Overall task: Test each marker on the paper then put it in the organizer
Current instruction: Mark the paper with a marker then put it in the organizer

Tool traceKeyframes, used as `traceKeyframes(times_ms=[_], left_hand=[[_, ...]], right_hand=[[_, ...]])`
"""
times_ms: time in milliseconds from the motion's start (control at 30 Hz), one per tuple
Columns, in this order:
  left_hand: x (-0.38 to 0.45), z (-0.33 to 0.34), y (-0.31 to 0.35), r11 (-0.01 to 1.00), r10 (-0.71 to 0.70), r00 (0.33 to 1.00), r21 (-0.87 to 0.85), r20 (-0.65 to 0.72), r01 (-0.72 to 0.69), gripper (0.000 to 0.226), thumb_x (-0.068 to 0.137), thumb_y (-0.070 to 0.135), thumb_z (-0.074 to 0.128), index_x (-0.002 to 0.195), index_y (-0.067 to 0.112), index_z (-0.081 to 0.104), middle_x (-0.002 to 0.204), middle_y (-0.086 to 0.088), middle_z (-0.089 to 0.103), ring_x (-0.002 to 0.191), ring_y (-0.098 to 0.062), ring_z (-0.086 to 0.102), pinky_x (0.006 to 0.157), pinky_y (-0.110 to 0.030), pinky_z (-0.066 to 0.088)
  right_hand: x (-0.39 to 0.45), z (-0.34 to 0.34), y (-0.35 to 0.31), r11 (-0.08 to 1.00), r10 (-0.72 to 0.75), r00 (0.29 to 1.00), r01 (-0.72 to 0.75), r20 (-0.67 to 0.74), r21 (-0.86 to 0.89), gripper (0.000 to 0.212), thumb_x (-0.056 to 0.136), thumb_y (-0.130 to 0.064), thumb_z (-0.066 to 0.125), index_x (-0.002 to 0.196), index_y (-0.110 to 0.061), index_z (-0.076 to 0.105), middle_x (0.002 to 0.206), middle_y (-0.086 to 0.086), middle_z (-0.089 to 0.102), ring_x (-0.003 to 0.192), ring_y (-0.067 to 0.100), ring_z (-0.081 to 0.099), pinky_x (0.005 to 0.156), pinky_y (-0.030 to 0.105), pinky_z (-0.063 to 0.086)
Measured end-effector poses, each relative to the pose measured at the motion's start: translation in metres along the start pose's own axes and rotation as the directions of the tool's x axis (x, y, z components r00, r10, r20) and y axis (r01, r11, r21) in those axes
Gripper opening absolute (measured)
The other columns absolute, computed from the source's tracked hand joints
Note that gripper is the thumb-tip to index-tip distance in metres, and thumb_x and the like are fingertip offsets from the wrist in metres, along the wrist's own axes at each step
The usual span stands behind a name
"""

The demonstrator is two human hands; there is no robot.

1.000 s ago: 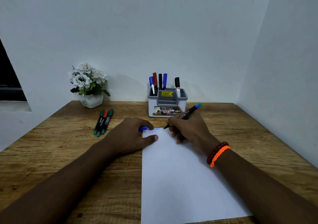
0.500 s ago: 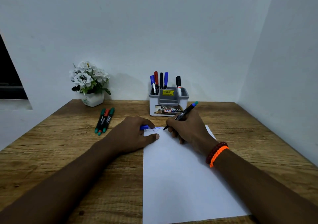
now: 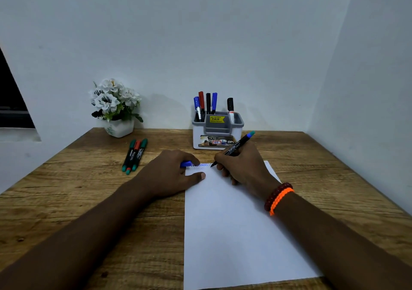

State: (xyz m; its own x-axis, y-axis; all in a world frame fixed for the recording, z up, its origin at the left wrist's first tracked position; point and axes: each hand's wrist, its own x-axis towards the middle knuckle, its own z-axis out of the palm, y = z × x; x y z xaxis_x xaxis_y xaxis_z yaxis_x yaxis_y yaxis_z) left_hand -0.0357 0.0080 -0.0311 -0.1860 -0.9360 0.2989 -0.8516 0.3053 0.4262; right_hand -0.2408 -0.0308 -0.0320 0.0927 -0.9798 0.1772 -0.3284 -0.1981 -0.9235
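The white-and-grey plastic organizer (image 3: 217,131) at the far counter (image 3: 66,200) holds five upright markers (image 3: 208,104). Three markers (image 3: 134,154) lie far left. The right hand (image 3: 243,167) grips a black marker (image 3: 234,148), tip on white paper (image 3: 234,234). The left hand (image 3: 169,173) closes round a blue cap (image 3: 186,164), mostly hidden.

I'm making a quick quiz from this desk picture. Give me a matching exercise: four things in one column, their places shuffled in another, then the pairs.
Things:
1. flower pot
2. blue cap
3. paper
4. three loose markers

Places:
A. under the left hand
B. back left of the table, by the wall
C. left of the paper, on bare wood
D. beneath both hands, centre of table

Pairs: 1-B, 2-A, 3-D, 4-C
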Motion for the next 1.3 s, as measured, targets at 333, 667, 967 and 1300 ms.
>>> traceKeyframes(times_ms=[333,667,967,1300], left_hand=[[0.0003,-0.0005,0.0019,1.0,0.002,1.0,0.009,0.004,-0.002,0.044,0.087,0.056,0.07,0.122,0.03,0.07,0.094,0.019,0.058,0.054,0.0,0.048,0.055,-0.013,0.03],[0.0007,0.0004,0.0012,1.0,-0.001,1.0,0.003,0.008,0.001,0.044,0.087,0.056,0.07,0.122,0.03,0.071,0.094,0.022,0.056,0.054,0.006,0.05,0.055,-0.011,0.029],[0.0008,0.0005,0.0008,1.0,0.003,1.0,0.005,0.007,-0.003,0.044,0.087,0.055,0.07,0.122,0.029,0.071,0.093,0.022,0.056,0.054,0.006,0.049,0.055,-0.01,0.028],[0.0006,0.0009,-0.0011,1.0,-0.003,1.0,0.0,-0.01,0.003,0.043,0.086,0.056,0.07,0.121,0.031,0.071,0.077,0.019,0.059,0.059,0.015,0.051,0.055,-0.009,0.028]], right_hand=[[0.0006,-0.0007,0.0007,1.0,0.002,1.0,-0.002,-0.019,0.003,0.015,0.089,-0.012,0.075,0.077,-0.004,0.07,0.074,0.02,0.076,0.047,0.019,0.059,0.038,0.026,0.045],[0.0012,-0.0019,0.0012,1.0,-0.003,1.0,0.004,-0.025,0.027,0.014,0.087,-0.01,0.074,0.082,0.002,0.07,0.069,0.02,0.074,0.045,0.019,0.057,0.038,0.027,0.046],[0.0033,-0.0012,0.0032,1.0,-0.003,0.999,0.004,-0.048,0.024,0.016,0.089,-0.011,0.075,0.083,0.003,0.072,0.073,0.021,0.075,0.043,0.019,0.057,0.038,0.026,0.045],[0.0033,-0.0014,0.0036,1.0,-0.001,0.998,0.002,-0.057,0.019,0.018,0.087,-0.012,0.074,0.081,0.004,0.071,0.067,0.019,0.073,0.04,0.018,0.055,0.038,0.026,0.044]])
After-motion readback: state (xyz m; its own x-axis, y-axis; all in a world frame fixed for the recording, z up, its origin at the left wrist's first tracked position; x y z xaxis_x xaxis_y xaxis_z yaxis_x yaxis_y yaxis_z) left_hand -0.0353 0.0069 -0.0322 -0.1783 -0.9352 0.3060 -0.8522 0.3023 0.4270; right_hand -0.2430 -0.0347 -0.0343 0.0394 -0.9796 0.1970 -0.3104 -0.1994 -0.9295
